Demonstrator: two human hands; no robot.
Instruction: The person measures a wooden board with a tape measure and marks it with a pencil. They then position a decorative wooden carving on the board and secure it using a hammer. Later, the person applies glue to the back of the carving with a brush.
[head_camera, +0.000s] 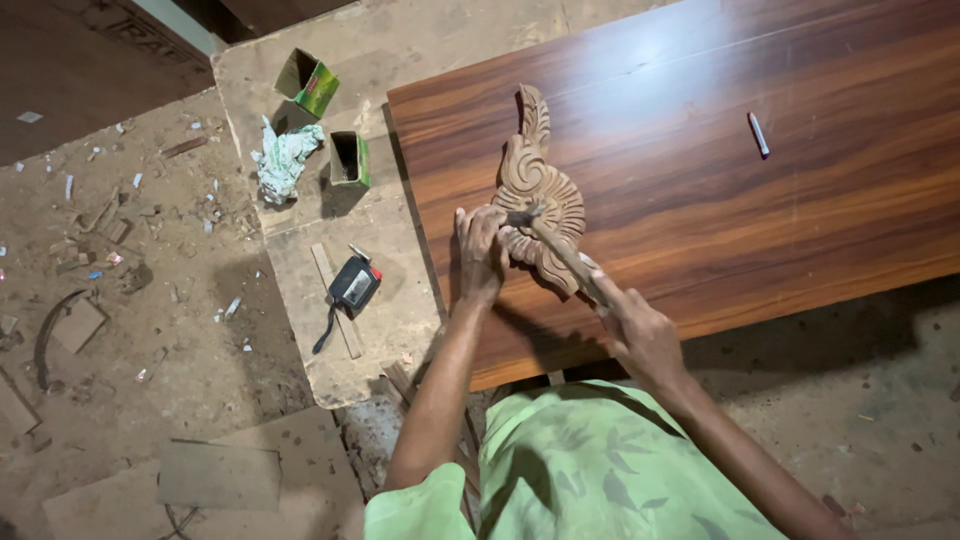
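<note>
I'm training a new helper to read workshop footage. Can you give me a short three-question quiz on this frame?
1. True or false: the hammer is in the right hand.
2. What does the left hand rest against?
A. the tape measure
B. the carved wooden ornament
C. the crumpled rag
3. What lies alone on the brown panel at upper right?

Key: 1 true; 2 B; 3 a small marker.
</note>
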